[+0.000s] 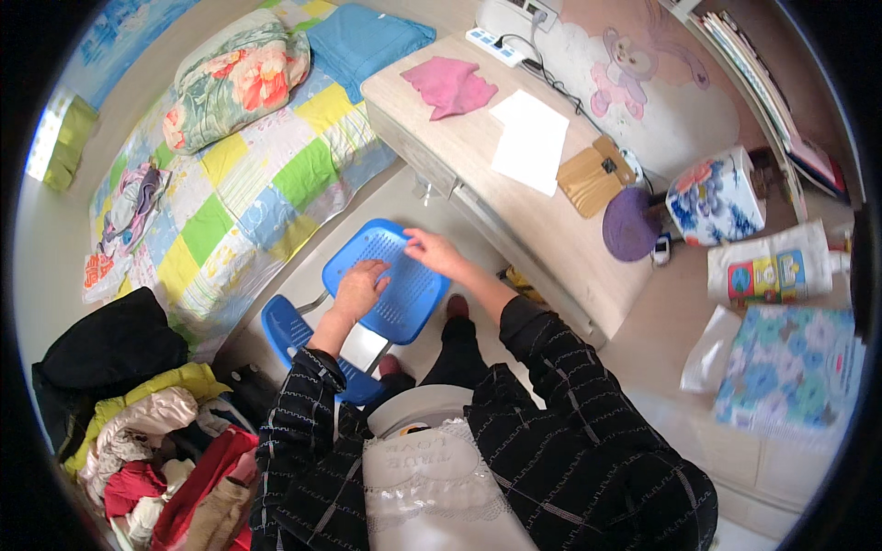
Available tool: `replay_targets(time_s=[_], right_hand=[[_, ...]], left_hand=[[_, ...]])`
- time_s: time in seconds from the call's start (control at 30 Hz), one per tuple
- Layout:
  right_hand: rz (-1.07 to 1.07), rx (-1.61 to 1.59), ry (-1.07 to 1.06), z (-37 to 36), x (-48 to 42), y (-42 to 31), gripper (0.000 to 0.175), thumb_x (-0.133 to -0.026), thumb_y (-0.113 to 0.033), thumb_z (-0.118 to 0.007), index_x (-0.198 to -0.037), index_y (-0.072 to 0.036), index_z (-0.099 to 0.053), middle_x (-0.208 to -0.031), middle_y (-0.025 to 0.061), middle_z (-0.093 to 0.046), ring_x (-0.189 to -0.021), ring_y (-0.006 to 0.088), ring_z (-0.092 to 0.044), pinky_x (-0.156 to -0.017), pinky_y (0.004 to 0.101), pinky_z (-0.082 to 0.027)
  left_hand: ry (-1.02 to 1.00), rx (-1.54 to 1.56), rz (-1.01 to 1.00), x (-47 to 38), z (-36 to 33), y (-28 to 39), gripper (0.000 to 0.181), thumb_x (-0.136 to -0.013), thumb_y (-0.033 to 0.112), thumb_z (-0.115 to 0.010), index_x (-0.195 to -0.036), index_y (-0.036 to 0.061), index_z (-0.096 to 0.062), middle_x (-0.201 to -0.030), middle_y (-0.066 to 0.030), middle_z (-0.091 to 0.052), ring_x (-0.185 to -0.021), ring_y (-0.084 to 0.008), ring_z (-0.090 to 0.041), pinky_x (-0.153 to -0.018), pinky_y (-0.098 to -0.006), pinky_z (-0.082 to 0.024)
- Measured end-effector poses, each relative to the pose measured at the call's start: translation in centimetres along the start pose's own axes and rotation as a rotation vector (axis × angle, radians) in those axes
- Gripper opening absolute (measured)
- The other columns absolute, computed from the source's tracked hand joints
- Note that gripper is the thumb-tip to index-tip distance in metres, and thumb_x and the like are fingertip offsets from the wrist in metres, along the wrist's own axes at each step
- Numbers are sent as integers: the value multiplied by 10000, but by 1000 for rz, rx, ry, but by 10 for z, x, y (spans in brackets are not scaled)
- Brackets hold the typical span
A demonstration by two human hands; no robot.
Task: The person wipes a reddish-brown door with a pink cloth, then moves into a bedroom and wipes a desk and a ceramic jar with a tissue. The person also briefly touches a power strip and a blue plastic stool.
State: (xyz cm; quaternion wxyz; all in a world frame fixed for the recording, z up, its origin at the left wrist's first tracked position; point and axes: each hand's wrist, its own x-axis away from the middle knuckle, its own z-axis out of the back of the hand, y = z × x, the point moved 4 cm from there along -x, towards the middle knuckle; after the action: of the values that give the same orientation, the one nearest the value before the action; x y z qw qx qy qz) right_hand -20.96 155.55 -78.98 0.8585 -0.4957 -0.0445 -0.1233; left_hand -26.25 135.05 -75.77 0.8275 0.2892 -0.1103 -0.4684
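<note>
A blue plastic chair with a perforated seat [406, 296] and a separate blue backrest [288, 329] stands on the floor before me. Over the seat's left part is my left hand [362, 288], its fingers bent and slightly apart, holding nothing. My right hand [432, 249] is over the seat's far right edge, fingers loosely spread, also holding nothing. Whether either hand touches the seat cannot be told. On the desk [592, 275] beyond lie a pink cloth [451, 86], white paper sheets [530, 141] and a wooden board [596, 177].
Left is a bed with a patchwork sheet [220, 182], a folded floral quilt [241, 79] and a blue pillow [368, 41]. Piled clothes [165, 475] lie at lower left. A power strip [495, 47] with cables, a purple round object [630, 224] and a floral box [716, 196] are at right.
</note>
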Motion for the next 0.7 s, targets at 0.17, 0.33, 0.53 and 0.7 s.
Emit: replay_targets(time_s=[0.17, 0.33, 0.53, 0.7], right_hand=[[101, 353, 232, 127, -77, 30, 421, -882, -237, -673, -1271, -90, -613, -1163, 165, -685, -1070, 322, -658, -918, 426, -521], [159, 539, 322, 208, -146, 48, 408, -873, -224, -669, -1272, -146, -634, -1331, 140, -595, -1211, 321, -572, -991, 456, -470], [170, 990, 165, 232, -212, 68, 394, -899, -297, -605, -1277, -195, -649, -1548, 109, -393, -1391, 302, -403, -1074, 487, -380], [67, 1048, 178, 237, -255, 85, 339, -910, -315, -625, -1193, -133, -655, -1317, 109, -586, -1240, 292, -546, -979, 523, -444]], left_hand=[[13, 73, 113, -60, -26, 27, 315, -877, 181, -675, -1174, 76, -686, -1177, -164, -678, -1085, -353, -633, -938, -437, -520], [30, 137, 183, -99, -57, 51, 306, -875, 171, -674, -1160, 62, -692, -1163, -168, -681, -1072, -360, -637, -934, -433, -524], [-18, 130, 326, -75, -83, 60, 292, -880, 184, -671, -1145, 64, -698, -1147, -165, -686, -1037, -368, -645, -908, -443, -526], [24, 161, 482, -43, -87, 54, 271, -899, 199, -656, -1137, 76, -694, -1129, -153, -692, -1029, -372, -647, -900, -443, -529]])
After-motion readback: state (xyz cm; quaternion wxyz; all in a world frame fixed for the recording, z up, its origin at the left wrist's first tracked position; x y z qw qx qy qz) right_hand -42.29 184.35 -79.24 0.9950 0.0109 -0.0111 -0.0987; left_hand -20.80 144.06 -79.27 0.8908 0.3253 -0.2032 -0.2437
